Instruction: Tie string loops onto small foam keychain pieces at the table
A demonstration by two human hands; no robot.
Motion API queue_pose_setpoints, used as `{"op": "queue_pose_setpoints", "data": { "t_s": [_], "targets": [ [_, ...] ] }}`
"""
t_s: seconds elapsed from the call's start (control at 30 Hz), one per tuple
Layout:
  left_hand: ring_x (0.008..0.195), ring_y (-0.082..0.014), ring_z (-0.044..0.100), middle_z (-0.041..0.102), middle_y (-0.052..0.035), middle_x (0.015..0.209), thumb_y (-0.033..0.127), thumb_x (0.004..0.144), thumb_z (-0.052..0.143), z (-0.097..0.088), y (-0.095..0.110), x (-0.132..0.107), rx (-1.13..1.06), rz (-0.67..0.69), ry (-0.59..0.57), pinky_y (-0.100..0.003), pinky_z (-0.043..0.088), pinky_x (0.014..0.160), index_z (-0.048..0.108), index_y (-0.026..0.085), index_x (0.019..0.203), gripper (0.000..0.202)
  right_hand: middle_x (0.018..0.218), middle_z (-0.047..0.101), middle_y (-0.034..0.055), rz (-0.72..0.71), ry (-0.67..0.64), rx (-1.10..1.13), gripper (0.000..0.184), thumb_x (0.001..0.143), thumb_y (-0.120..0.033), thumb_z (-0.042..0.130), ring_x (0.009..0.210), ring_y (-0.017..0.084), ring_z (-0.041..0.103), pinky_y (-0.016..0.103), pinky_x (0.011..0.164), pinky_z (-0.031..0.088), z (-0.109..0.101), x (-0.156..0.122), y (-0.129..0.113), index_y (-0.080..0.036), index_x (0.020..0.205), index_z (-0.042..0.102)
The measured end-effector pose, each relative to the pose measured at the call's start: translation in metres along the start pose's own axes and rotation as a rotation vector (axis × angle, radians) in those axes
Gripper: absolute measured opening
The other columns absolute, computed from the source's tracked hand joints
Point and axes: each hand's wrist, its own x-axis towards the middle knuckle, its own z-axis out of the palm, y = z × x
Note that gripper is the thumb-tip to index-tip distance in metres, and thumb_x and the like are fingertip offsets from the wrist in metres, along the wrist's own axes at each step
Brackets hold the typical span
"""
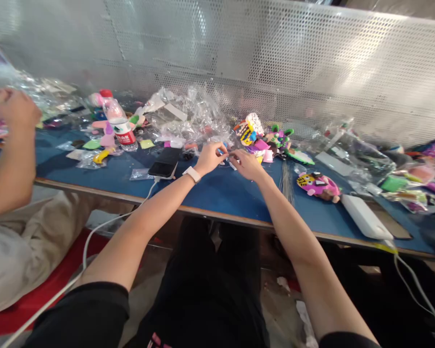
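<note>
Both my hands meet over the blue table [221,198], fingertips almost touching. My left hand [210,158], with a pale watch band [192,174] at the wrist, pinches something small; a bit of blue shows by its fingers. My right hand [247,164] is closed in a pinch just beside it, and what it grips is too small to make out. Behind my right hand lie pink foam pieces [264,146] and a white, yellow and black clay figure [249,129]. A dark phone [166,162] rests left of my left hand.
Crumpled clear plastic bags [199,116] pile along the perforated metal panel [311,72]. A bottle [121,125] stands at left, near a co-worker's hand [20,108]. Thin wires [286,181], a pink and yellow clay figure [318,186] and a white power bank [366,217] lie at right.
</note>
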Motion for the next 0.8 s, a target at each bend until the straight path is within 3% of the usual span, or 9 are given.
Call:
{"op": "queue_pose_setpoints", "data": {
  "t_s": [0.23,0.37,0.47,0.63,0.8],
  "targets": [
    [0.069,-0.0151,0.072,0.077,-0.0041,0.089,0.025,0.092,0.078,-0.002,-0.001,0.0,0.022,0.026,-0.001,-0.028,0.056,0.072,0.068,0.019,0.086,0.013,0.113,0.079,0.0122,0.087,-0.037,0.032,0.028,0.109,-0.028,0.049,0.101,0.028,0.072,0.035,0.085,0.049,-0.007,0.001,0.001,-0.019,0.111,0.075],
    [0.062,-0.014,0.072,0.076,-0.0035,0.092,0.035,0.092,0.081,0.001,-0.001,-0.001,-0.162,-0.087,-0.035,-0.026,0.056,0.061,0.064,0.022,0.106,0.025,0.11,0.08,0.0123,0.112,0.002,0.006,0.029,0.108,-0.031,0.05,0.1,0.027,0.071,0.034,0.083,0.048,-0.012,0.0,0.001,-0.019,0.111,0.077],
    [0.056,-0.0138,0.07,0.073,-0.0004,0.082,0.04,0.091,0.084,0.004,-0.002,-0.002,-0.29,-0.168,-0.049,-0.025,0.056,0.056,0.059,0.024,0.117,0.04,0.108,0.08,0.012,0.126,0.031,-0.015,0.029,0.107,-0.031,0.052,0.096,0.028,0.07,0.035,0.081,0.047,-0.014,-0.001,0.001,-0.019,0.113,0.077],
    [0.054,-0.0147,0.07,0.07,0.0007,0.072,0.046,0.093,0.082,0.007,-0.006,-0.001,-0.36,-0.242,-0.048,-0.026,0.058,0.056,0.057,0.023,0.115,0.04,0.101,0.079,0.0121,0.156,0.06,-0.051,0.03,0.106,-0.033,0.052,0.09,0.027,0.069,0.035,0.076,0.045,-0.016,-0.002,0.0,-0.019,0.107,0.078],
    [0.061,-0.0175,0.073,0.074,-0.0054,0.083,0.054,0.093,0.08,0.008,-0.006,0.0,-0.365,-0.242,-0.062,-0.031,0.062,0.059,0.06,0.021,0.099,0.039,0.098,0.079,0.0114,0.186,0.052,-0.085,0.024,0.102,-0.033,0.061,0.089,0.027,0.068,0.036,0.074,0.045,-0.02,-0.003,-0.004,-0.019,0.106,0.079]
  ]
}}
